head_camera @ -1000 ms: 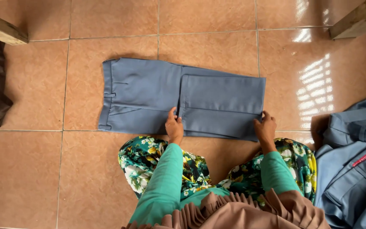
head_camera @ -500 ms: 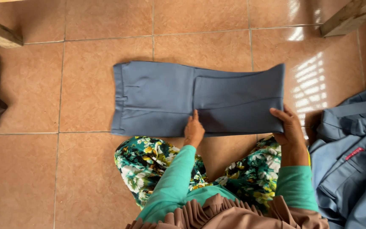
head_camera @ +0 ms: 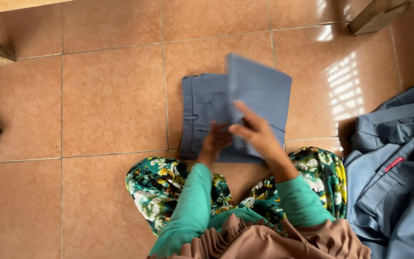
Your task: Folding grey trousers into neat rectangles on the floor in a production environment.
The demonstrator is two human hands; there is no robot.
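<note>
The grey-blue trousers (head_camera: 207, 115) lie on the tiled floor (head_camera: 111, 105) just beyond the person's knees, already folded lengthwise. The leg end is lifted and swung left over the waistband half, so this fold looks partly made, not yet laid flat. The right hand (head_camera: 255, 132) pinches that raised flap's near edge in its grip; the left hand (head_camera: 215, 141) presses fingers spread on the lower layer. A pile of grey-blue garments (head_camera: 398, 177) sits at right.
</note>
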